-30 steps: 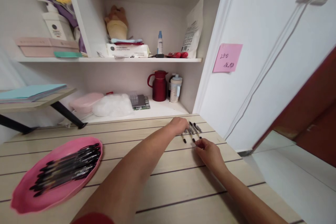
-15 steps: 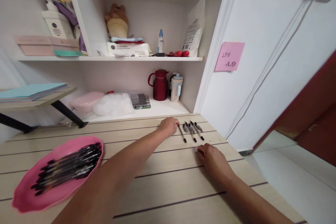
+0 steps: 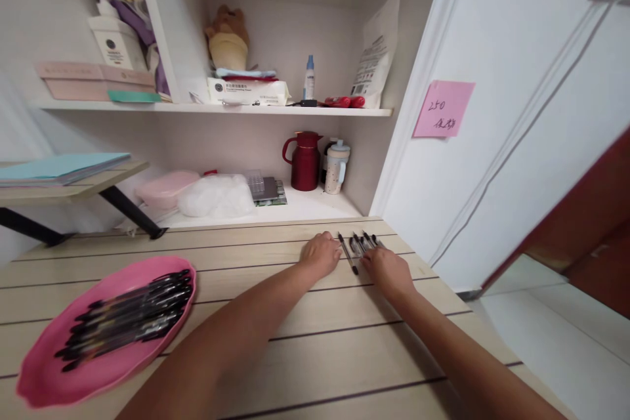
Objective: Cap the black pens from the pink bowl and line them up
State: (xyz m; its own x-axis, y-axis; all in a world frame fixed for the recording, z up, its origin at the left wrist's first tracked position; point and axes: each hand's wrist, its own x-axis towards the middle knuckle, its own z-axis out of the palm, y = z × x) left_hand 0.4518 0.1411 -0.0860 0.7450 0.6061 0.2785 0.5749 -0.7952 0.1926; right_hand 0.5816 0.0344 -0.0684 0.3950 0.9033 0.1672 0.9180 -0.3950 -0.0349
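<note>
Several black-tipped clear pens (image 3: 363, 242) lie side by side near the table's far edge. The leftmost pen (image 3: 348, 254) lies a little apart from the others, slanted. Just left of it is my left hand (image 3: 321, 254), its fingers curled together beside the pen's upper part; what they hold, if anything, is hidden. My right hand (image 3: 390, 273) reaches over the lower ends of the other pens, fingers bent down onto them and covering those ends. Which pen it grips cannot be made out. A pink tray (image 3: 42, 367) at the left holds a pile of similar pens (image 3: 130, 318).
Behind the slatted table (image 3: 295, 367) stands a white shelf (image 3: 266, 109) with a red jug (image 3: 305, 161), a pale cup (image 3: 336, 167) and a cotton-like bundle (image 3: 216, 195). A small raised stand (image 3: 125, 207) is at left. A pink note (image 3: 443, 109) hangs on the right wall.
My right hand has moved forward and slightly left from the bare tabletop onto the lower ends of the pens. My left hand has shifted slightly nearer. The view has turned a little.
</note>
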